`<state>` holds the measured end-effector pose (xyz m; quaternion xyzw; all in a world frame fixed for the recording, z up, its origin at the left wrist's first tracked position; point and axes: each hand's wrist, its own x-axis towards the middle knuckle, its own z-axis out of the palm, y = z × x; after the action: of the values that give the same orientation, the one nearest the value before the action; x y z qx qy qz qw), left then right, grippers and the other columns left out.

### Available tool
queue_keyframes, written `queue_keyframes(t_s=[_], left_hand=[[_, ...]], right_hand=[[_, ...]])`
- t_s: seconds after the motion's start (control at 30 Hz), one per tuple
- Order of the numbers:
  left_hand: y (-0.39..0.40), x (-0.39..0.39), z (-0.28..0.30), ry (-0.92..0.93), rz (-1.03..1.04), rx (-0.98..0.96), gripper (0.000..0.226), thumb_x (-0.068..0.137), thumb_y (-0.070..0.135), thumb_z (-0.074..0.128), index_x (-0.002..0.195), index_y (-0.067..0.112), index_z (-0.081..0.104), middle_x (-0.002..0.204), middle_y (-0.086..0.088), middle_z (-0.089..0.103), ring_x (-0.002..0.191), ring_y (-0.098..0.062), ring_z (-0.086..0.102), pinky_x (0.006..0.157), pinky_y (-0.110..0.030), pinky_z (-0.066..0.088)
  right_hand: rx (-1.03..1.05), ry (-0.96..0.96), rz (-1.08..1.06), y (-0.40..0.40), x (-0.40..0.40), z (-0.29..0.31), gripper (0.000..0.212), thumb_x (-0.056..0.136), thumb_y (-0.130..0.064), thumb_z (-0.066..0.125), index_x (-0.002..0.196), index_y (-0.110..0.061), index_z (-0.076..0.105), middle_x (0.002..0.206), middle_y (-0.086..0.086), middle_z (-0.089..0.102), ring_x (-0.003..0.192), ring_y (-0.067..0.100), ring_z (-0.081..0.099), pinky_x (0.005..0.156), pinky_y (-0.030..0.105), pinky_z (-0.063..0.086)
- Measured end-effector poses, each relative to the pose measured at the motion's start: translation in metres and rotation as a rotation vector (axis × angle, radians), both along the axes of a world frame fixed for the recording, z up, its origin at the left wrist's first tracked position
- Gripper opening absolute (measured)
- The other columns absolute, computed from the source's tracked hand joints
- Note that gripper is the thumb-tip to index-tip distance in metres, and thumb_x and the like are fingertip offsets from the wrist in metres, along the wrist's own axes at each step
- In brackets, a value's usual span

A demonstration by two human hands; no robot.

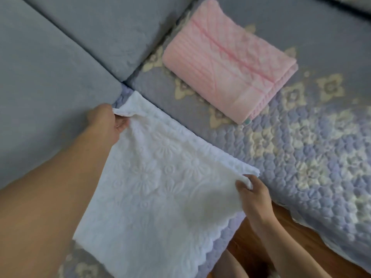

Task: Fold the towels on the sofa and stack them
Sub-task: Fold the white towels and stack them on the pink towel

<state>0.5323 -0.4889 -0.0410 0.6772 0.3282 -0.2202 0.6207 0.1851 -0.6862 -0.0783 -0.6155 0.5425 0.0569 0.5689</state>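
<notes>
Head view. White towel [158,189]: embossed with a flower pattern, scalloped along its near edge, spread across the near-left part of the sofa seat and lifted slightly at two corners. Its near edge overhung the front of the seat.

Left hand [109,122]: at the far-left corner of the white towel, fingers [120,125] curled in and pinching that corner, which bunched up between them. The bare forearm ran from the near-left edge of the view up to it.

Right hand [254,194]: at the right corner of the white towel, fingers [244,184] closed on the cloth in a pinch, the corner gathered into a small fold. The exact finger placement under the cloth could not be made out.

Pink towel [228,63]: folded into a thick rectangle, lying flat on the seat far and to the right of the white towel, well apart from it and touched by neither hand.

Sofa cover [313,149]: quilted, lilac with pale flower motifs, under both towels.

Back cushions [60,47]: plain grey-blue, along the far left, the white towel's far-left corner just beside them.

Wooden floor [285,237]: brown, showing near right, below the seat's front edge.
</notes>
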Motion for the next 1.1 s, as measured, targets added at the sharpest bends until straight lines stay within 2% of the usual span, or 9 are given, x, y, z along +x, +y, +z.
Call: queue_keyframes(t_s=[0.17,0.33,0.47,0.57,0.67,0.77,0.9,1.03,1.1], left_hand=[[-0.048,0.031,-0.038,0.015,-0.063,0.077,0.024,0.106,0.022,0.039,0.103,0.016,0.063,0.096,-0.001,0.071,0.082,-0.016,0.07,0.067,-0.03,0.058],[-0.066,0.036,-0.066,0.072,-0.085,0.117,0.027,0.107,0.021,0.038,0.124,0.012,0.057,0.098,-0.003,0.069,0.098,-0.021,0.069,0.07,-0.031,0.058],[-0.07,0.048,-0.07,0.052,-0.063,0.106,0.04,0.108,0.02,0.03,0.14,0.007,0.05,0.117,-0.009,0.065,0.099,-0.021,0.065,0.07,-0.029,0.057],[-0.067,0.048,-0.074,0.104,-0.202,0.175,0.025,0.104,0.031,0.048,0.118,0.014,0.058,0.097,-0.004,0.061,0.081,-0.015,0.06,0.072,-0.028,0.056],[-0.068,0.044,-0.082,0.085,-0.386,0.244,0.048,0.098,0.027,0.06,0.144,0.022,0.046,0.124,-0.011,0.06,0.087,-0.011,0.059,0.07,-0.024,0.052],[-0.074,0.015,-0.077,-0.115,-0.603,0.345,0.073,0.099,0.015,0.058,0.159,0.029,0.02,0.158,-0.005,0.034,0.123,-0.017,0.052,0.095,-0.028,0.044],[-0.04,-0.085,-0.05,-0.416,-0.525,0.565,0.062,0.097,0.008,0.056,0.153,0.022,0.035,0.156,-0.003,0.034,0.142,-0.016,0.035,0.115,-0.03,0.033],[0.062,-0.23,-0.049,-0.026,-0.175,0.861,0.067,0.088,0.012,0.069,0.147,0.003,0.039,0.146,-0.025,0.042,0.135,-0.038,0.04,0.111,-0.047,0.037],[0.1,-0.301,-0.047,0.236,-0.01,0.8,0.067,0.084,0.019,0.076,0.14,-0.002,0.046,0.136,-0.027,0.053,0.122,-0.041,0.054,0.096,-0.044,0.047]], right_hand=[[-0.002,0.079,-0.074,-0.031,0.015,-0.032,0.016,0.099,-0.019,0.053,0.104,-0.023,0.067,0.09,0.005,0.068,0.077,0.022,0.064,0.06,0.032,0.049],[0.014,0.165,-0.112,-0.041,0.009,-0.045,0.021,0.1,-0.025,0.054,0.116,-0.019,0.065,0.101,0.005,0.068,0.087,0.022,0.065,0.062,0.03,0.048],[-0.041,0.144,-0.102,-0.048,0.012,-0.044,0.015,0.102,-0.028,0.053,0.11,-0.024,0.065,0.094,0.003,0.069,0.081,0.023,0.065,0.06,0.031,0.049],[-0.083,0.208,-0.071,-0.053,0.02,-0.051,0.011,0.1,-0.03,0.057,0.105,-0.022,0.064,0.087,0.002,0.067,0.076,0.022,0.064,0.058,0.032,0.05],[-0.158,0.293,-0.06,-0.053,0.026,-0.058,0.009,0.096,-0.032,0.061,0.098,-0.023,0.06,0.078,-0.002,0.061,0.069,0.018,0.059,0.054,0.031,0.048],[-0.217,0.37,-0.13,-0.047,0.03,-0.054,0.019,0.093,-0.038,0.063,0.095,-0.022,0.054,0.08,-0.004,0.055,0.073,0.02,0.057,0.063,0.036,0.051],[-0.107,0.35,-0.32,-0.038,0.024,-0.05,0.05,0.08,-0.055,0.066,0.115,-0.023,0.053,0.103,0.002,0.061,0.09,0.025,0.062,0.081,0.047,0.057],[0.093,0.274,-0.288,-0.03,0.012,-0.039,0.056,0.082,-0.05,0.072,0.125,-0.016,0.058,0.114,0.004,0.066,0.095,0.025,0.065,0.073,0.04,0.058],[0.159,0.25,-0.342,-0.035,0.009,-0.039,0.048,0.087,-0.038,0.073,0.126,-0.015,0.058,0.114,0.004,0.066,0.098,0.027,0.065,0.069,0.036,0.056]])
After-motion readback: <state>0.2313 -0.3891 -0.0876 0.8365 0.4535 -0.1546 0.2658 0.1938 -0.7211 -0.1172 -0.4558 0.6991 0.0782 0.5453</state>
